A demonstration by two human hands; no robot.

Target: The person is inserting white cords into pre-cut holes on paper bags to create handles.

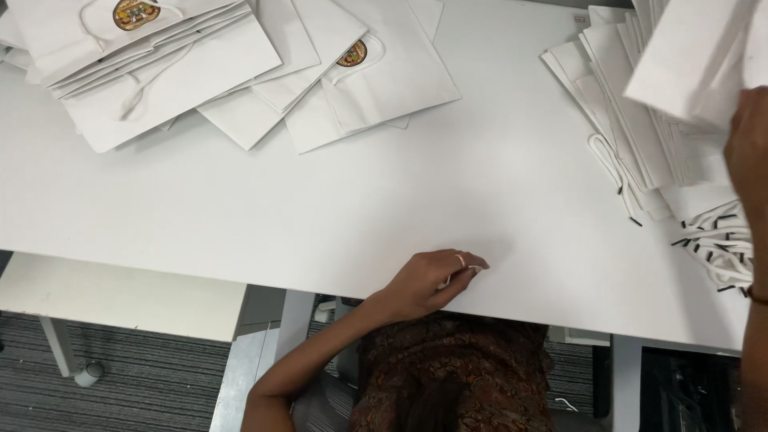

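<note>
Head view, looking down: we noted a smooth, matte white surface (320, 208) with flat paper goods heaped at its far edge. Our left hand (436, 282) rested at the near edge of the surface, fingers curled inward around a small white scrap that we could not identify; a thin ring showed on one finger. Our right hand (748, 152) sat at the right frame edge, raised against a white paper bag (692, 52) that was lifted and tilted above the right-hand stack; the fingers were hidden behind the paper, so we could not tell whether they gripped it.

Below that bag lay a fanned stack of flat white bags (632, 120), crisp-edged, with soft white cord handles (720, 248) tipped in black spilling beside them. At upper left, a looser pile of folded white bags (160, 72) overlapped at angles, two showing round gold-rimmed stickers (136, 14). Well apart from both piles, the middle of the surface separated them.

Under the surface edge we saw patterned brown fabric (456, 368), grey striped carpet (144, 384) and a pale bench (120, 296).
</note>
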